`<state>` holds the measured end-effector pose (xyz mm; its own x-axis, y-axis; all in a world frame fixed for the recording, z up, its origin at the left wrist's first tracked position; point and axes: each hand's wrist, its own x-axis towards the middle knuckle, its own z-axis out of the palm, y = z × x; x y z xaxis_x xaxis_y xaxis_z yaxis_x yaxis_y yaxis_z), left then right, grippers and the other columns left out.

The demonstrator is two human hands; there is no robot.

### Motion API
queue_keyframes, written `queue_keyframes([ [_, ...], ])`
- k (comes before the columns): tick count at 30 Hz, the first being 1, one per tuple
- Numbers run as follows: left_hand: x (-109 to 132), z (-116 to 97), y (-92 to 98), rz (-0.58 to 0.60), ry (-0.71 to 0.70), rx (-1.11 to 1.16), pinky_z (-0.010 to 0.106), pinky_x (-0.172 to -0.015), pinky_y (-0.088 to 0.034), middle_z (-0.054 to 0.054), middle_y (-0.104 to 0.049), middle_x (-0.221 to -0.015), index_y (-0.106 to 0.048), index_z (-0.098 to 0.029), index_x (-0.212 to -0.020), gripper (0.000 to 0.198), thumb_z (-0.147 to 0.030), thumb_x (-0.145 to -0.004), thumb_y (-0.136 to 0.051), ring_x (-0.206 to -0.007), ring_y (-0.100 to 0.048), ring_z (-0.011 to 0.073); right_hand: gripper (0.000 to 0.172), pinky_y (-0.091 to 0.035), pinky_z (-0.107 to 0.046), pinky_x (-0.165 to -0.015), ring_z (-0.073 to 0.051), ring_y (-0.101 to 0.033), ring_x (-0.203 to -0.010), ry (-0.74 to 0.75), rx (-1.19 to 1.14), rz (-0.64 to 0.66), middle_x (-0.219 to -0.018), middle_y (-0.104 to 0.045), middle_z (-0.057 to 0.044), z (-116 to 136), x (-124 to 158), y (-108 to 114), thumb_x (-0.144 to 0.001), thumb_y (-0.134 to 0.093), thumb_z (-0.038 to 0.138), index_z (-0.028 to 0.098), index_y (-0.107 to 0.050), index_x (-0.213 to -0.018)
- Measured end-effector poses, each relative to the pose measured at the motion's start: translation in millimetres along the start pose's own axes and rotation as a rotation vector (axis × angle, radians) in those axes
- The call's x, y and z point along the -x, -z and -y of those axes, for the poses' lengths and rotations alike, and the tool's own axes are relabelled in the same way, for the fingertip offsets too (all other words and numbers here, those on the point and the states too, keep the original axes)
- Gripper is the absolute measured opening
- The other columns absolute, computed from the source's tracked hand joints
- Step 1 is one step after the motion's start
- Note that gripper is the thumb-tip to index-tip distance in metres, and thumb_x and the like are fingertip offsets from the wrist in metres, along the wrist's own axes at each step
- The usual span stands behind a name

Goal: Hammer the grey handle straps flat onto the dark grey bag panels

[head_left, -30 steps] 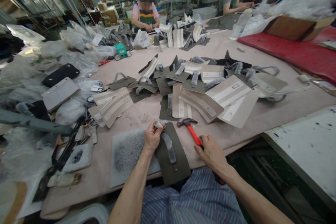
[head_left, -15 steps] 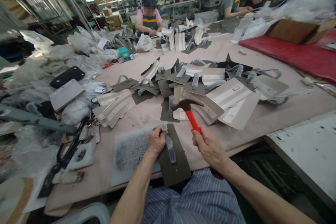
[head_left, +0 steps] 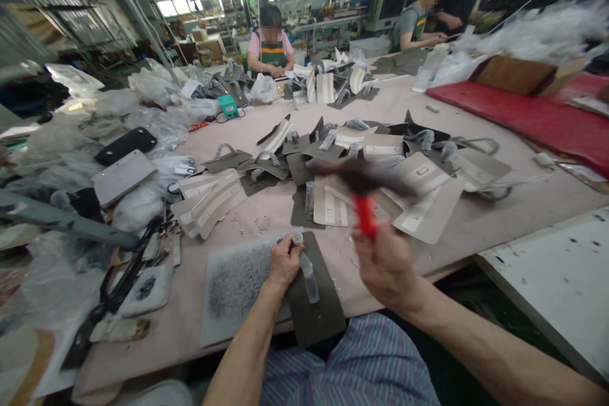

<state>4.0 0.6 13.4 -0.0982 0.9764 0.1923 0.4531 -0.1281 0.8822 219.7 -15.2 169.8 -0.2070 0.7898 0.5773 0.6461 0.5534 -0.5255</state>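
Observation:
My left hand (head_left: 284, 261) is closed round a small metal punch (head_left: 297, 239), held upright on the top end of a dark olive panel (head_left: 318, 304) with a plastic-wrapped strap (head_left: 309, 274). The panel lies partly on a pitted grey cutting pad (head_left: 235, 282) at the table's near edge. My right hand (head_left: 386, 266) grips the red handle of a hammer (head_left: 365, 216). The hammer is raised above the table and smeared by motion, its dark head up over the pile of parts.
Several beige and olive panels (head_left: 409, 184) with wrapped handles are strewn across the pink table (head_left: 266, 209). Plastic bags (head_left: 137, 203), scissors and tools lie at left. A red mat (head_left: 523, 117) and cardboard box sit far right. Two seated people work at the far end.
My right hand took the hammer off the table and swung it upward; it is now higher and blurred. My left hand stayed on the punch, and the view tilted slightly.

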Motion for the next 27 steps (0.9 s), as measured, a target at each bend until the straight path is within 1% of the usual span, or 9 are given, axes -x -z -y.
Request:
queue_keyframes([
  [2, 0.7, 1.4, -0.4, 0.006, -0.002, -0.012, 0.028, -0.077, -0.051, 0.002, -0.074, -0.088, -0.069, -0.021, -0.097, 0.017, -0.019, -0.084, -0.058, -0.081, -0.068, 0.0181, 0.020, -0.020, -0.028, -0.048, -0.013, -0.043, -0.045, -0.063, 0.180, 0.376, -0.056, -0.050, 0.002, -16.1, 22.9, -14.5, -0.098, -0.039, 0.029, 0.022, -0.046, -0.081],
  [4, 1.3, 3.6, -1.1, 0.011, -0.010, -0.011, 0.028, -0.078, -0.051, 0.002, -0.074, -0.088, -0.069, -0.022, -0.097, 0.017, -0.019, -0.084, -0.058, -0.082, -0.068, 0.0178, 0.018, -0.019, -0.029, -0.050, -0.013, -0.047, -0.047, -0.169, 0.267, 0.607, -0.058, -0.053, 0.001, -31.5, 39.5, -21.4, -0.098, -0.040, 0.029, 0.021, -0.049, -0.084],
  [13, 1.0, 6.5, -2.2, -0.018, -0.004, 0.037, 0.031, -0.085, -0.052, 0.003, -0.074, -0.093, -0.069, -0.020, -0.097, 0.017, -0.022, -0.082, -0.062, -0.087, -0.068, 0.0193, 0.026, -0.037, -0.030, -0.062, -0.021, -0.059, -0.066, -0.542, 0.284, 0.710, -0.074, -0.062, -0.006, -91.0, 93.1, -47.2, -0.100, -0.038, 0.031, 0.015, -0.058, -0.099],
  [15, 1.4, 5.4, -1.7, -0.031, 0.003, 0.045, 0.032, -0.084, -0.053, 0.003, -0.074, -0.092, -0.070, -0.020, -0.097, 0.017, -0.022, -0.081, -0.063, -0.087, -0.069, 0.0192, 0.029, -0.045, -0.036, -0.072, -0.025, -0.061, -0.082, -0.458, 0.302, 0.602, -0.096, -0.063, -0.013, -88.0, 96.4, -55.0, -0.098, -0.043, 0.031, 0.013, -0.056, -0.116],
  [18, 1.4, 3.3, -2.0, -0.046, 0.012, 0.072, 0.031, -0.083, -0.053, 0.002, -0.075, -0.089, -0.070, -0.020, -0.094, 0.016, -0.023, -0.080, -0.064, -0.084, -0.069, 0.0184, 0.051, -0.047, -0.044, -0.090, -0.029, -0.054, -0.112, -0.202, 0.171, 0.411, -0.127, -0.052, -0.018, -63.2, 86.9, -64.9, -0.092, -0.051, 0.023, 0.017, -0.040, -0.142],
  [20, -0.8, 1.7, -3.6, -0.067, 0.054, 0.133, 0.029, -0.080, -0.054, 0.002, -0.075, -0.087, -0.070, -0.019, -0.092, 0.016, -0.025, -0.078, -0.067, -0.081, -0.069, 0.0175, 0.058, -0.046, -0.043, -0.096, -0.027, -0.049, -0.120, -0.017, 0.027, 0.484, -0.136, -0.047, -0.016, -41.9, 77.0, -73.9, -0.088, -0.050, 0.013, 0.022, -0.038, -0.144],
  [22, -5.4, 0.1, -5.5, -0.126, 0.146, 0.250, 0.028, -0.076, -0.055, 0.003, -0.075, -0.085, -0.070, -0.017, -0.092, 0.022, -0.029, -0.074, -0.071, -0.078, -0.070, 0.0171, 0.055, -0.047, -0.039, -0.095, -0.024, -0.052, -0.115, 0.125, -0.046, 0.643, -0.134, -0.049, -0.012, -25.3, 70.7, -85.7, -0.084, -0.046, 0.004, 0.024, -0.049, -0.135],
  [24, -10.6, -0.8, -5.7, -0.207, 0.240, 0.371, 0.027, -0.074, -0.056, 0.004, -0.076, -0.086, -0.068, -0.016, -0.093, 0.028, -0.033, -0.071, -0.074, -0.077, -0.071, 0.0173, 0.047, -0.048, -0.036, -0.091, -0.021, -0.054, -0.107, 0.162, -0.035, 0.736, -0.124, -0.054, -0.010, -17.0, 70.5, -97.8, -0.082, -0.042, -0.001, 0.022, -0.059, -0.119],
  [27, -12.7, 1.7, 2.9, -0.322, 0.293, 0.451, 0.027, -0.073, -0.057, 0.005, -0.075, -0.083, -0.066, -0.014, -0.091, 0.031, -0.039, -0.073, -0.073, -0.076, -0.071, 0.0170, 0.043, -0.049, -0.035, -0.089, -0.020, -0.056, -0.103, 0.125, -0.043, 0.711, -0.118, -0.057, -0.011, -18.9, 77.5, -108.0, -0.081, -0.039, -0.003, 0.019, -0.062, -0.111],
])
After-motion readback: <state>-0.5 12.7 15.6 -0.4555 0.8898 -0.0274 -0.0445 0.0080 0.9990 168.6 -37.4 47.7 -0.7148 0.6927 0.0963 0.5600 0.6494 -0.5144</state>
